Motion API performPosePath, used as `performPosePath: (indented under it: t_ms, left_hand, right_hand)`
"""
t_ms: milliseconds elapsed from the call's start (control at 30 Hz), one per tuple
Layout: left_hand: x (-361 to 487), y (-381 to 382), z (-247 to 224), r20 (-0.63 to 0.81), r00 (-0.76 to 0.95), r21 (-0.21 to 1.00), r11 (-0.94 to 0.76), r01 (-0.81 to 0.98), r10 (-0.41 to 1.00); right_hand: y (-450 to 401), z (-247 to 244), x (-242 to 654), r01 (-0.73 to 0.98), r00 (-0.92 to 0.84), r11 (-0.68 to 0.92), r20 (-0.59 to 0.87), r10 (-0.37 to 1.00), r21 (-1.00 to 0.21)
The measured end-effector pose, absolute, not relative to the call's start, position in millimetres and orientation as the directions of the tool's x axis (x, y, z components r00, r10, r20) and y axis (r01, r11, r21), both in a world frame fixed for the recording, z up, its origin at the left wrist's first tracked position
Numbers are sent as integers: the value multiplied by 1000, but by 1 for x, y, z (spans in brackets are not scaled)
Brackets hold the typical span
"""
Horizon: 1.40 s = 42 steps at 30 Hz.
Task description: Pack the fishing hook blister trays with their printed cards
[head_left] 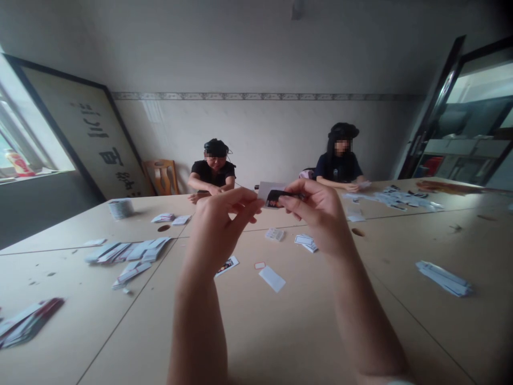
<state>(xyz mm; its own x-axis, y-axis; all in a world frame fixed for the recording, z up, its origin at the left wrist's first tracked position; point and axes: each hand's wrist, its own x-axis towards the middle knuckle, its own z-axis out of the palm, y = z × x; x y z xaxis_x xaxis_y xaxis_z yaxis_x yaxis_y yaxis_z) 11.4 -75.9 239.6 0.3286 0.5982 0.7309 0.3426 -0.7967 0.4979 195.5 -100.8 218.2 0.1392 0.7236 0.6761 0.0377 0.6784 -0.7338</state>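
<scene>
Raised above the table, my left hand (232, 216) pinches the lower left corner of a small white card (266, 187). My right hand (315, 206) has its thumb and fingers closed on the right side of a dark printed card (274, 199), which overlaps the white one. Whether the two are joined, I cannot tell. Below my hands lie a blank white card (272, 279), a small red-bordered label (259, 266) and a picture card (228, 264) partly behind my left forearm. Farther up are a few blue-bordered labels (306, 242) and a small pale packet (274, 234).
Piles of white cards (128, 251) spread across the left of the table (288, 331), with a round stack (121, 208) behind. Another bundle (444, 278) lies at right. Two people (214, 166) sit across the table, near scattered cards (401, 198) at the far right.
</scene>
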Motion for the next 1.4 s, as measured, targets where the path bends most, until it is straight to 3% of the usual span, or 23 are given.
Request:
performPosePath:
  t_ms: [467, 867, 1267, 1400]
  left_hand:
    - [11, -75, 239, 734, 359, 438, -806, 399, 577]
    - [10, -75, 240, 766, 379, 337, -826, 451, 519]
    - [10, -74, 239, 771, 399, 293, -833, 470, 496]
    - [10, -74, 239, 755, 396, 326, -823, 465, 523]
  right_hand:
    - [-103, 219, 201, 77, 27, 639, 642, 766, -765]
    - [-102, 216, 201, 59, 83, 600, 603, 793, -798]
    - [-102, 220, 202, 52, 19, 626, 627, 779, -778]
    - [-103, 220, 202, 93, 22, 624, 628, 778, -776]
